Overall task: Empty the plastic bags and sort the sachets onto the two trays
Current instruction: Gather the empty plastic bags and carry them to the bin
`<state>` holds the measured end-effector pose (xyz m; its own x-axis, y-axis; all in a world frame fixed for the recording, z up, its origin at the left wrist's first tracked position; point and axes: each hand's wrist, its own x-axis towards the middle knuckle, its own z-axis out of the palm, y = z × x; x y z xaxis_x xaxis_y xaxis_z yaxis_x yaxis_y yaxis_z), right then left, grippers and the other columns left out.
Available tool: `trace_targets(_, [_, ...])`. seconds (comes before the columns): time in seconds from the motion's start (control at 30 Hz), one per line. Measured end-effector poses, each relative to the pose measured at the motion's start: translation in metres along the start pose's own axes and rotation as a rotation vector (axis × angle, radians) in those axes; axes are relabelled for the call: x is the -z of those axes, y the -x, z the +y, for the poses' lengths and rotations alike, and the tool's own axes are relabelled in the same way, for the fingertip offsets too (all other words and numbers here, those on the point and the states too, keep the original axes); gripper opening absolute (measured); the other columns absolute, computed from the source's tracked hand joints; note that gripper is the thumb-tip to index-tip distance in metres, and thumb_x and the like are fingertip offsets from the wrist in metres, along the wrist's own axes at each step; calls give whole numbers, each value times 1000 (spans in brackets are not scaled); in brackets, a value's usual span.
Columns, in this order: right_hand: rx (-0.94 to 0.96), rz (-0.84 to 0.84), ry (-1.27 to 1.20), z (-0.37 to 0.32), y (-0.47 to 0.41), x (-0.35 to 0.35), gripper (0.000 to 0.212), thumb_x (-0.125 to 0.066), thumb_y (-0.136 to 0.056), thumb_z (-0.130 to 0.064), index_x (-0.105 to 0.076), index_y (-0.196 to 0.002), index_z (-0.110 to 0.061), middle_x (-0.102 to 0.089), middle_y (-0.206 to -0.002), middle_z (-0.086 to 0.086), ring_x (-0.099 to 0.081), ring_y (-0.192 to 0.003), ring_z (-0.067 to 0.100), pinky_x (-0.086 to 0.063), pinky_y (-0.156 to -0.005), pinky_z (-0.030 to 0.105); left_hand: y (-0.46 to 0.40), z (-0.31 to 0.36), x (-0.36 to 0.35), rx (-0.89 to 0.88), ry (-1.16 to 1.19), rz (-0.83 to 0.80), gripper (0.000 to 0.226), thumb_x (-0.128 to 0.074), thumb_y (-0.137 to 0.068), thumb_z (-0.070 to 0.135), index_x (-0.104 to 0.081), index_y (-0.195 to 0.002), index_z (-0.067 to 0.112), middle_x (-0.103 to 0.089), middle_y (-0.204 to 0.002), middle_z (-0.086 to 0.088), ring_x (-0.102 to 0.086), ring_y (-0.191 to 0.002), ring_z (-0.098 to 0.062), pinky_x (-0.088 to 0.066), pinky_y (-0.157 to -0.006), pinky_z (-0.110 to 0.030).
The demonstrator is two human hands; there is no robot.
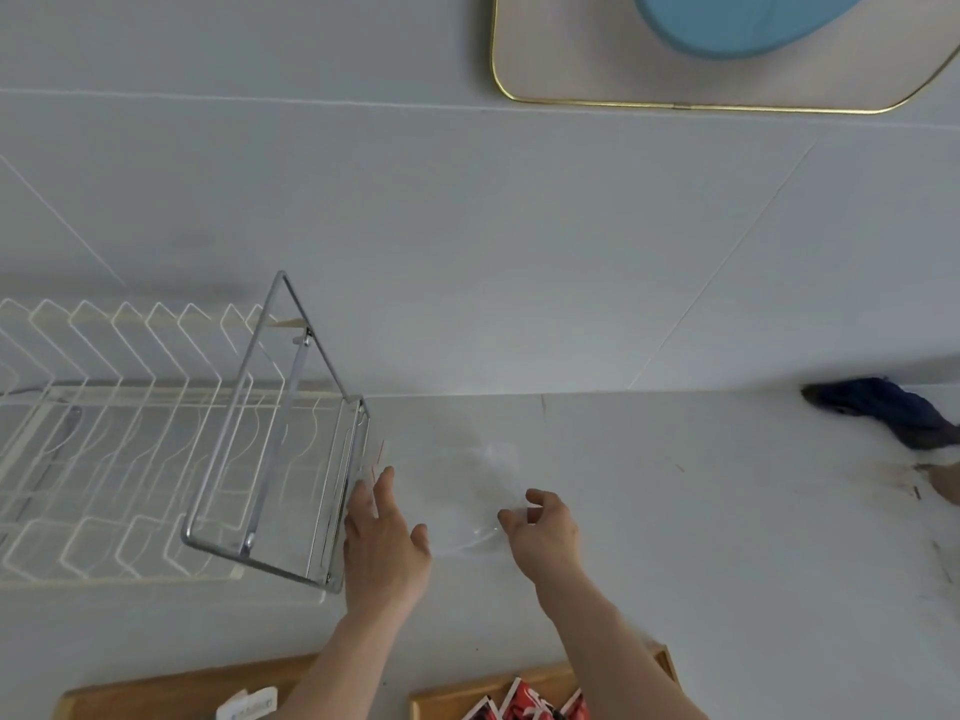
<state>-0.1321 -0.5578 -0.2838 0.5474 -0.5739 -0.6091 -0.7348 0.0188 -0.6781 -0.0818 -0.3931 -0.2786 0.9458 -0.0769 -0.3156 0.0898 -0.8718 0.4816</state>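
The setting is a domestic kitchen, indicated by a white wire dish rack point(124, 433) with a chrome frame point(280, 439) standing on a pale countertop point(675, 537) against a wall of large light tiles point(467, 241), with a dark blue cloth point(893, 410) lying near the wall.

Clear glossy plastic bag point(470, 491) betw. my hands; chrome wire rack point(280, 433) left of them; matt wood trays point(540, 683) below.
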Motion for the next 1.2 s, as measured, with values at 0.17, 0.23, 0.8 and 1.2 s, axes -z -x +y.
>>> trace_targets(0.17, [4, 38, -1, 11, -3, 5, 37, -65, -92, -7, -64, -129, -13, -61, -84, -1, -62, -78, 17, -47, -62, 24, -8, 7, -1, 33, 76, -24, 88, -74, -87, 17, -15, -153, 28, -41, -149, -16, -60, -122, -36, -50, -92, -44])
trace_targets(0.23, [2, 50, -19, 16, -1, 9, 35, -65, -93, -7, -66, -126, -14, -60, -84, -1, -61, -78, 18, -48, -63, 26, -9, 7, -4, 103, 123, -10, 89, -75, -87, 18, -16, -153, 25, -56, -140, -15, -65, -116, -37, -51, -88, -42])
trace_targets(0.8, [-12, -70, -173, 26, 23, 54, 22, -58, -99, -12, -62, -120, -14, -69, -102, 11, -74, -92, 33, -64, -75, 41, 15, 19, 6, 142, 575, -10, 31, -76, -85, 29, -54, -107, 27, -54, -118, -5, -59, -101, -25, -47, -81, -35])
trace_targets(1.2, [29, -40, -283, 34, 58, 69, 23, -63, -96, -4, -66, -116, -13, -74, -92, 8, -72, -71, 20, -58, -58, 28, 66, 8, 24, 212, 675, -139, 61, -65, -85, -2, -41, -129, 32, -65, -113, -7, -70, -88, -25, -60, -66, -41])
